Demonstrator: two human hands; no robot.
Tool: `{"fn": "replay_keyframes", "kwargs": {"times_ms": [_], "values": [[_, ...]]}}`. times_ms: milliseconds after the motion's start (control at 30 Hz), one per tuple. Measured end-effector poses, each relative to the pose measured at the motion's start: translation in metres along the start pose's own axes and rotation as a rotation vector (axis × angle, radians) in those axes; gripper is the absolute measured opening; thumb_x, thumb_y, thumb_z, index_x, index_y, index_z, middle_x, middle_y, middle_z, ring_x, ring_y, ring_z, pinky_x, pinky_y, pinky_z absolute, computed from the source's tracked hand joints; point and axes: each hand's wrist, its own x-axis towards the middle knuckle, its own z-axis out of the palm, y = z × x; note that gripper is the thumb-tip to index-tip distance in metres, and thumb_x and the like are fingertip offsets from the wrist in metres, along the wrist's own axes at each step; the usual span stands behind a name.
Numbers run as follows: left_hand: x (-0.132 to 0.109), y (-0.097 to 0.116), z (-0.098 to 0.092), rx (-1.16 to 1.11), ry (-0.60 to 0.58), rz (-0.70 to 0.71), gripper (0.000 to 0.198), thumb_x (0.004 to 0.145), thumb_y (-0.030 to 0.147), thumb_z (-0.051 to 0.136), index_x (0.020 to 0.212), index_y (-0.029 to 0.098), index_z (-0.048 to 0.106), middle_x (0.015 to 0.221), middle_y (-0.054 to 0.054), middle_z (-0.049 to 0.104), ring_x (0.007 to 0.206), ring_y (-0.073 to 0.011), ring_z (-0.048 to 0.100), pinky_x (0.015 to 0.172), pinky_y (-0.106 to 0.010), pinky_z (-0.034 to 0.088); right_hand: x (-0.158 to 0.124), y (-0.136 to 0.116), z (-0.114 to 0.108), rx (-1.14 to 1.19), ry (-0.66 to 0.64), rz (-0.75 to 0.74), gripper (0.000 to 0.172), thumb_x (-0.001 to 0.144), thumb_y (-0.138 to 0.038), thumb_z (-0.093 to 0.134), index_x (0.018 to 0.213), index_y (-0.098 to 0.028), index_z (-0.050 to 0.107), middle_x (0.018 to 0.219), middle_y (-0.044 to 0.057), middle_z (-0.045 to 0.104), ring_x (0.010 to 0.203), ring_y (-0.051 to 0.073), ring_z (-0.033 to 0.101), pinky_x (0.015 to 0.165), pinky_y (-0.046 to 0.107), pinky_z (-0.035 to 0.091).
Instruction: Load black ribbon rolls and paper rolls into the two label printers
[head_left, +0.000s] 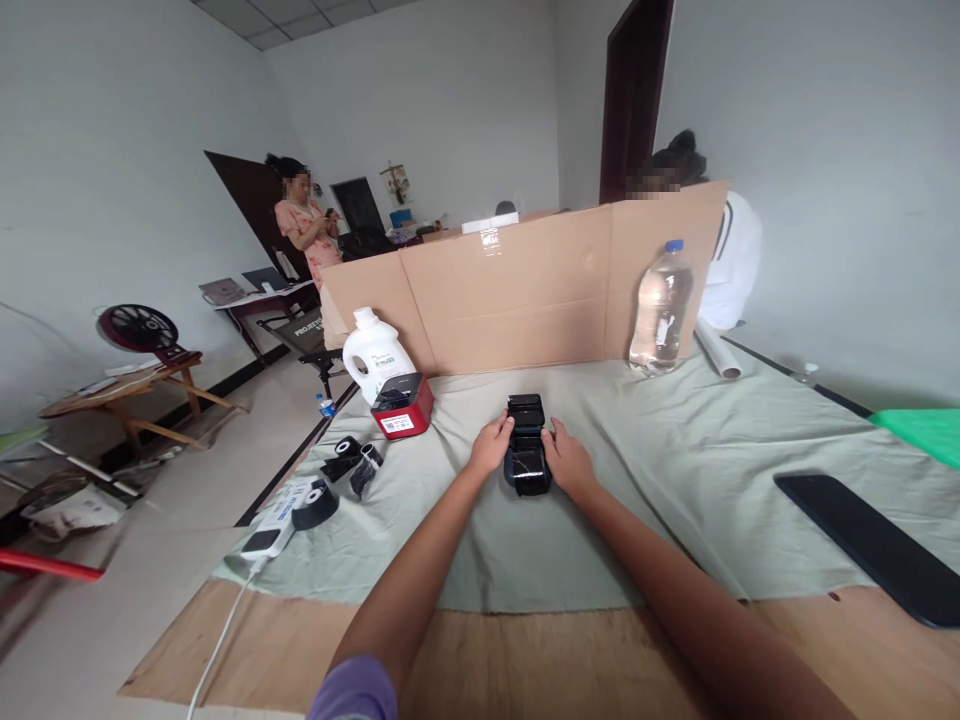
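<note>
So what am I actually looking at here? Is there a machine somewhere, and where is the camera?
There is no machine: these are a person's two bare hands, filmed by a camera worn on their head that looks forward and down. The left hand and right hand grip a small black device from either side. It sits on a pale green cloth. To the left stand a red device and a white jug. A water bottle stands against the cardboard screen.
</note>
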Motion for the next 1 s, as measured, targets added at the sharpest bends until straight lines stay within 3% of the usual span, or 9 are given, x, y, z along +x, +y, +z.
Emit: {"fn": "replay_keyframes", "kwargs": {"times_ms": [67,167,233,367,500,600,733,867,1000], "values": [[-0.002,0.013,-0.009,0.262,-0.040,0.017,0.049,0.100,0.038,0.042,0.142,0.018,0.055,0.137,-0.011,0.063,0.125,-0.0228,0.059,0.110,-0.038,0.043,0.000,0.000,0.000,-0.006,0.000,0.009,0.057,0.104,-0.045,0.024,0.150,-0.014,0.041,0.115,0.017,0.072,0.110,0.029,0.068,0.090,0.036,0.047],[0.001,0.034,-0.019,0.558,-0.164,0.042,0.038,0.094,0.033,0.053,0.128,0.028,0.068,0.129,-0.005,0.068,0.117,-0.0222,0.063,0.101,-0.033,0.049,0.001,0.000,0.001,-0.027,0.009,0.014,0.056,0.104,-0.044,0.025,0.149,-0.014,0.041,0.114,0.017,0.073,0.108,0.029,0.068,0.088,0.035,0.047],[0.009,0.046,-0.021,0.627,-0.266,0.034,0.030,0.086,0.029,0.063,0.113,0.030,0.075,0.125,-0.002,0.070,0.117,-0.0229,0.064,0.099,-0.031,0.049,0.001,0.001,0.001,-0.030,0.009,0.012,0.056,0.104,-0.044,0.026,0.149,-0.014,0.041,0.112,0.017,0.073,0.107,0.029,0.069,0.086,0.035,0.047],[0.029,0.064,-0.014,0.766,-0.460,-0.018,0.029,0.073,0.026,0.075,0.101,0.030,0.079,0.114,-0.004,0.075,0.108,-0.0260,0.068,0.090,-0.032,0.053,0.002,0.003,0.001,-0.030,0.007,0.005,0.055,0.104,-0.044,0.026,0.148,-0.014,0.043,0.110,0.017,0.074,0.105,0.030,0.069,0.085,0.035,0.047],[0.037,0.074,-0.008,0.802,-0.527,-0.046,0.024,0.062,0.018,0.078,0.084,0.026,0.080,0.095,-0.007,0.078,0.096,-0.0277,0.071,0.085,-0.034,0.054,0.003,0.004,0.001,-0.034,0.016,0.000,0.056,0.104,-0.045,0.026,0.147,-0.014,0.044,0.107,0.017,0.074,0.103,0.030,0.070,0.083,0.035,0.048],[0.036,0.075,-0.014,0.735,-0.475,-0.008,0.024,0.058,0.018,0.078,0.081,0.025,0.079,0.093,-0.005,0.077,0.096,-0.0274,0.070,0.087,-0.034,0.053,0.004,0.005,0.002,0.006,0.021,-0.009,0.056,0.103,-0.045,0.027,0.146,-0.014,0.045,0.109,0.017,0.074,0.104,0.030,0.070,0.085,0.036,0.048],[0.028,0.066,-0.039,0.538,-0.298,0.059,0.032,0.065,0.028,0.074,0.097,0.020,0.077,0.111,-0.007,0.073,0.103,-0.0248,0.067,0.090,-0.031,0.052,0.005,0.007,0.002,0.078,0.019,-0.022,0.055,0.103,-0.045,0.027,0.145,-0.014,0.046,0.114,0.016,0.073,0.108,0.030,0.068,0.089,0.037,0.048],[0.006,0.045,-0.080,0.326,-0.134,0.049,0.034,0.083,0.029,0.054,0.110,0.014,0.069,0.105,-0.007,0.073,0.091,-0.0167,0.068,0.081,-0.025,0.054,0.007,0.007,0.001,0.103,0.019,0.007,0.057,0.102,-0.044,0.028,0.145,-0.011,0.047,0.114,0.019,0.073,0.110,0.033,0.067,0.091,0.040,0.048],[-0.038,0.013,-0.135,0.239,0.023,-0.013,0.039,0.094,0.032,0.033,0.103,0.012,0.066,0.083,-0.006,0.069,0.069,-0.0153,0.062,0.065,-0.026,0.050,0.008,0.007,0.001,0.140,0.034,0.031,0.058,0.101,-0.045,0.027,0.144,-0.012,0.048,0.116,0.018,0.072,0.112,0.033,0.066,0.093,0.042,0.047]]}}
